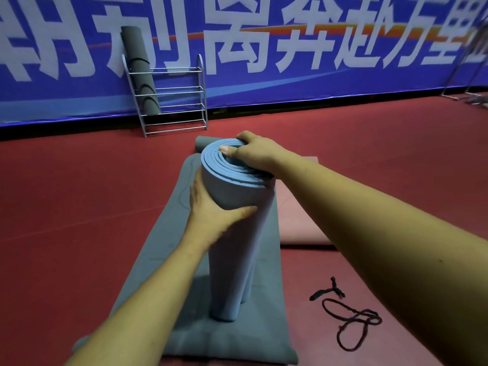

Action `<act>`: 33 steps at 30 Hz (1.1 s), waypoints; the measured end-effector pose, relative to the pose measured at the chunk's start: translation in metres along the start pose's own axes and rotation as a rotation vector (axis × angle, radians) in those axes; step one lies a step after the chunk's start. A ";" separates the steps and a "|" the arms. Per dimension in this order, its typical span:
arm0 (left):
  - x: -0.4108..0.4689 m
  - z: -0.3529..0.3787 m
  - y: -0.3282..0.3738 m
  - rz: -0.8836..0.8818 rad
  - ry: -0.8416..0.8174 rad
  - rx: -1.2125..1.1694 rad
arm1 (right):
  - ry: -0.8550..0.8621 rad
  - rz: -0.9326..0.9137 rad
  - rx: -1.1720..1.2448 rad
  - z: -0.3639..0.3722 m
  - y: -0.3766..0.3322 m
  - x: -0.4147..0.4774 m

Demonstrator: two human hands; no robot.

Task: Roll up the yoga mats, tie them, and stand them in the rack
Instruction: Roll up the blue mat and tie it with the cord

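Both hands clamp the upright blue roll (232, 233) — left hand (211, 215) round its side, right hand (253, 151) gripping its top rim.

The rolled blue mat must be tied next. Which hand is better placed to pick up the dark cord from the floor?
Probably the right hand: the cord lies on its side of the blue mat, while the left hand wraps round the mat and could steady it alone.
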State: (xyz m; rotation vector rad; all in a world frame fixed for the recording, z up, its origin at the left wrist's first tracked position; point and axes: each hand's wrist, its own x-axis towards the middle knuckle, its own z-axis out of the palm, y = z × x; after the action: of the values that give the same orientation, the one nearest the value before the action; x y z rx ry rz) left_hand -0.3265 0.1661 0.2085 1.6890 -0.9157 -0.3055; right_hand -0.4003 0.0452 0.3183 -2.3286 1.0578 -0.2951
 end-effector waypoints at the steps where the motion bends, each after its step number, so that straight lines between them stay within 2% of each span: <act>1: 0.007 -0.008 -0.002 0.013 -0.065 -0.047 | 0.028 0.016 -0.036 0.000 -0.001 -0.002; 5: 0.030 -0.039 -0.015 0.017 -0.352 -0.100 | 0.067 0.015 -0.065 -0.005 0.001 -0.011; 7: 0.034 -0.043 -0.018 -0.001 -0.407 -0.104 | 0.049 0.007 -0.019 -0.009 0.005 -0.013; 10: 0.032 -0.037 -0.014 0.024 -0.320 -0.037 | 0.064 0.038 0.069 -0.009 0.010 -0.009; 13: 0.021 -0.023 -0.012 0.070 -0.229 -0.042 | 0.100 0.109 0.298 -0.008 0.013 -0.005; 16: -0.001 -0.007 -0.017 0.114 -0.142 -0.064 | 0.164 0.147 0.344 -0.007 0.017 -0.002; 19: -0.020 0.006 -0.022 0.085 -0.049 -0.089 | 0.211 0.166 0.413 -0.002 0.016 -0.002; 22: -0.028 0.013 -0.021 0.062 -0.057 -0.153 | 0.255 0.201 0.444 -0.001 0.012 -0.007; 26: -0.021 0.018 -0.011 0.035 -0.098 -0.082 | 0.287 0.261 0.433 -0.001 0.007 -0.015; 28: -0.019 0.023 0.004 0.016 -0.067 -0.050 | 0.268 0.270 0.440 0.001 0.003 -0.022; 30: -0.008 0.018 0.008 0.080 -0.035 -0.091 | 0.205 0.268 0.475 0.001 -0.001 -0.034; 31: 0.002 0.010 0.007 0.120 -0.068 -0.110 | 0.166 0.272 0.480 -0.001 0.000 -0.039; 33: 0.026 -0.013 0.000 0.174 -0.269 -0.125 | 0.086 0.309 0.481 -0.009 0.007 -0.046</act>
State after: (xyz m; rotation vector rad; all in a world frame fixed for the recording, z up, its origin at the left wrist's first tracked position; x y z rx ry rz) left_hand -0.3014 0.1570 0.2189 1.4644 -1.2084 -0.4700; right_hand -0.4389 0.0724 0.3234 -1.7151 1.2136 -0.4732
